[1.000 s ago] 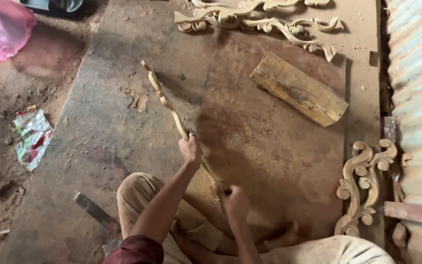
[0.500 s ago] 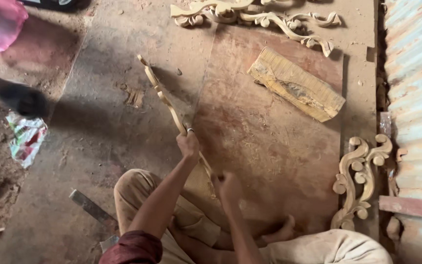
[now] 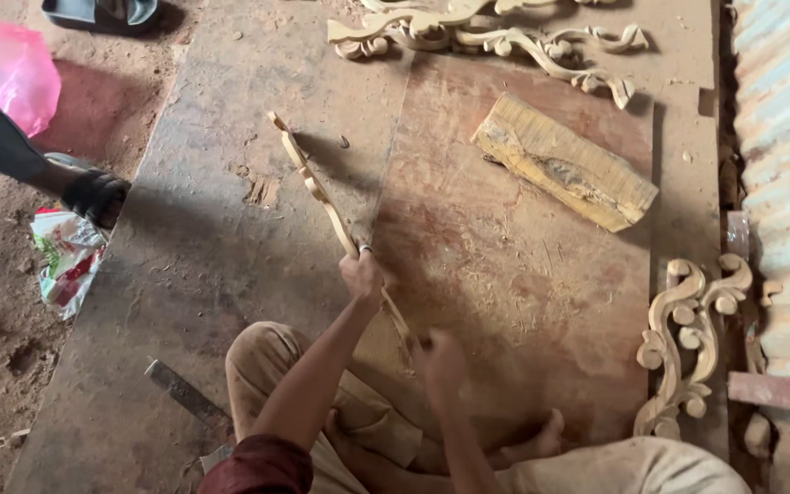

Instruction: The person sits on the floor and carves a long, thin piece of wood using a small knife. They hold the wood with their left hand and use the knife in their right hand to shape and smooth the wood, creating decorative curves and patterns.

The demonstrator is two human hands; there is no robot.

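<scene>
Head view: a person is sitting on a large wooden board [image 3: 523, 274] laid on the ground, knees bent, one bare foot [image 3: 541, 439] showing near the bottom edge. The left hand [image 3: 361, 277] is closing around the middle of a long, narrow carved wooden strip [image 3: 322, 197], fingers wrapped fully about it. The right hand [image 3: 439, 359] is gripping the near end of the same strip; motion blur is obscuring the fingers, so the exact grip cannot be told. The strip is running diagonally from the right hand, past the left hand, up and to the left, with its far end [image 3: 278, 121] sitting over the board's grey left part.

A rough rectangular wood block [image 3: 564, 163] is lying flat on the board, well apart from both hands, toward the upper right. Carved scrollwork pieces [image 3: 496, 32] are lying along the far edge of the board. A second scrollwork carving [image 3: 688, 343] is lying at the right edge, beside a corrugated metal sheet [image 3: 784, 137]. A flat metal blade [image 3: 185, 393] is resting on the board near the person's left knee. At the left, another person's dark shoe [image 3: 93, 194] is standing on the dirt, just beside a crumpled printed wrapper [image 3: 66, 261]. A pink plastic bag [image 3: 13, 69] is lying in the upper left corner.
</scene>
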